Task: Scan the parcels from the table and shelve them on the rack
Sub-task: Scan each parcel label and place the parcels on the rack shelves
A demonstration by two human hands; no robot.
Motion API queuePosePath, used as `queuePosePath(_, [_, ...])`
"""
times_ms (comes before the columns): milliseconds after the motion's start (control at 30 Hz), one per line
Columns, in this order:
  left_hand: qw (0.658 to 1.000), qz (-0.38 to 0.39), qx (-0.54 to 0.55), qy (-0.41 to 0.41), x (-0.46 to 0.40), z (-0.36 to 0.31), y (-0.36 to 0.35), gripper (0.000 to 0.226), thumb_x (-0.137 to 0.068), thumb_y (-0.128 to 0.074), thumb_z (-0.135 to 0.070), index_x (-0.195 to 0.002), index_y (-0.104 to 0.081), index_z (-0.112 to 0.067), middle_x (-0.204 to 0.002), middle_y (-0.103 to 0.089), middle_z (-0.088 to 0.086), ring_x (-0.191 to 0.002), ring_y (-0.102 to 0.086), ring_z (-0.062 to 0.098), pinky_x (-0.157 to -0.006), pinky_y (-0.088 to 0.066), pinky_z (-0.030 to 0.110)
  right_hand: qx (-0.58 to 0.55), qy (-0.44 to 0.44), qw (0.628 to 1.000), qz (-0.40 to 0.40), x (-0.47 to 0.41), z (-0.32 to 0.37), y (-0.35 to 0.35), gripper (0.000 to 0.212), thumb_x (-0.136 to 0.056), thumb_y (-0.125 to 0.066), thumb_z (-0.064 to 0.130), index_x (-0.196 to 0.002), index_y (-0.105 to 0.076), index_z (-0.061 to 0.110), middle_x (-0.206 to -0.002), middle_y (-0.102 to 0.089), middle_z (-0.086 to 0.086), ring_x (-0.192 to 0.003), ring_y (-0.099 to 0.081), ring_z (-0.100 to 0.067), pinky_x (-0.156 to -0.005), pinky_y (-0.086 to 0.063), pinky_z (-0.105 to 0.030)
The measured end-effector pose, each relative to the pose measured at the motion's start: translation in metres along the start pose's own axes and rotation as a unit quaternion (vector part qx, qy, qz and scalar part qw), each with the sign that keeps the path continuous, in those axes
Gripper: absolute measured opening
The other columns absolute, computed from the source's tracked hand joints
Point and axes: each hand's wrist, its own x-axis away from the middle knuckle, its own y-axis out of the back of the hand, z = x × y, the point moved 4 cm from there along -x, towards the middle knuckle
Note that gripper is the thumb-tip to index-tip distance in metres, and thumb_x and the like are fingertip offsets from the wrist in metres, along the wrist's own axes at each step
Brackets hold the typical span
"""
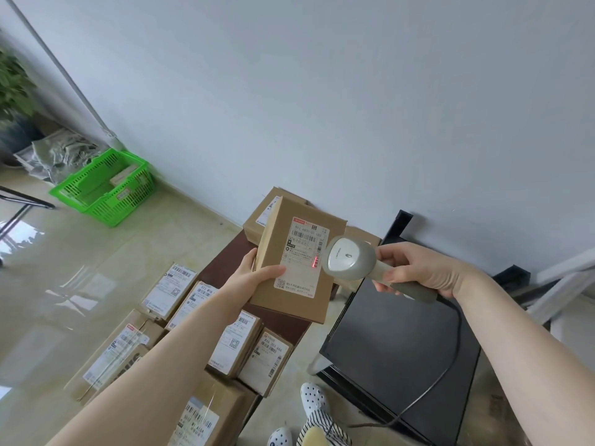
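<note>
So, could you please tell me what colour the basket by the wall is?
Bright green basket, shown in the head view.

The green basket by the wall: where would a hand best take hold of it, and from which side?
Judging by its pose, best from above, at the top rim: the green basket sits upright and open-topped on the floor, its rim bare all round. The near rim looks easiest, since the wall stands behind. No handle is clearly visible.
</note>
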Motion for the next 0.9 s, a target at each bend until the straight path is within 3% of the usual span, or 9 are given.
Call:
queuePosePath(233, [1.000,-0.010,-0.001,0.005,0.001,-0.001,0.001,0.123,-0.048,-0.088,-0.052,-0.155,-0.028,-0.034,-0.121,-0.072,0.001,-0.097,-0.076,0.021,-0.076,-0.061,0.033,-0.011,0.004,1.000,-0.005,0.002,0.001,0.002,0.062,-0.066,-0.071,0.030,-0.110,-0.054,-0.010,-0.083,-0.067,-0.012,-0.069,-0.059,-0.017,-0.062,-0.047,-0.027])
queuePosePath(367, [1.000,-0.025,0.004,0.006,-0.001,0.001,0.000,0.126,-0.049,-0.089,-0.055,-0.156,-0.025,-0.038,-0.127,-0.069,0.001,-0.098,-0.076,0.020,-0.080,-0.062,0.036,-0.104,0.011,0.994,-0.026,0.002,0.006,-0.012,0.056,-0.068,-0.071,0.030,-0.109,-0.057,-0.005,-0.084,-0.064,-0.014,-0.065,-0.055,-0.018,-0.060,-0.045,-0.026])
queuePosePath(467, [0.999,-0.048,0.016,0.006,-0.002,0.002,-0.004,0.129,-0.048,-0.088,-0.057,-0.157,-0.022,-0.038,-0.131,-0.066,0.000,-0.096,-0.076,0.017,-0.078,-0.062,0.034,-0.256,0.038,0.964,-0.056,-0.005,0.012,-0.039,0.054,-0.066,-0.073,0.032,-0.107,-0.058,0.000,-0.082,-0.063,-0.012,-0.066,-0.055,-0.018,-0.060,-0.047,-0.025])
queuePosePath(600, [0.997,-0.064,0.028,0.006,-0.004,0.000,-0.015,0.119,-0.057,-0.088,-0.053,-0.156,-0.025,-0.033,-0.126,-0.067,0.000,-0.096,-0.075,0.018,-0.071,-0.061,0.030,-0.394,-0.005,0.913,-0.106,-0.018,0.013,-0.074,0.055,-0.064,-0.078,0.031,-0.109,-0.061,0.002,-0.082,-0.066,-0.009,-0.065,-0.059,-0.014,-0.057,-0.053,-0.024])
queuePosePath(700, [0.996,-0.083,0.031,0.008,-0.004,0.000,-0.021,0.095,-0.081,-0.082,-0.038,-0.156,-0.024,-0.031,-0.124,-0.067,0.002,-0.097,-0.073,0.019,-0.066,-0.059,0.026,-0.422,-0.015,0.895,-0.144,-0.023,0.014,-0.088,0.042,-0.080,-0.073,0.031,-0.110,-0.061,0.003,-0.084,-0.067,-0.007,-0.065,-0.059,-0.014,-0.058,-0.054,-0.024])
queuePosePath(900, [0.995,-0.096,0.028,0.003,-0.003,-0.001,-0.025,0.096,-0.082,-0.082,-0.038,-0.157,-0.022,-0.030,-0.124,-0.066,0.001,-0.097,-0.072,0.017,-0.066,-0.058,0.025,-0.466,-0.014,0.864,-0.189,-0.024,0.013,-0.089,0.035,-0.091,-0.063,0.029,-0.115,-0.060,0.003,-0.081,-0.066,-0.006,-0.064,-0.058,-0.013,-0.055,-0.053,-0.023])
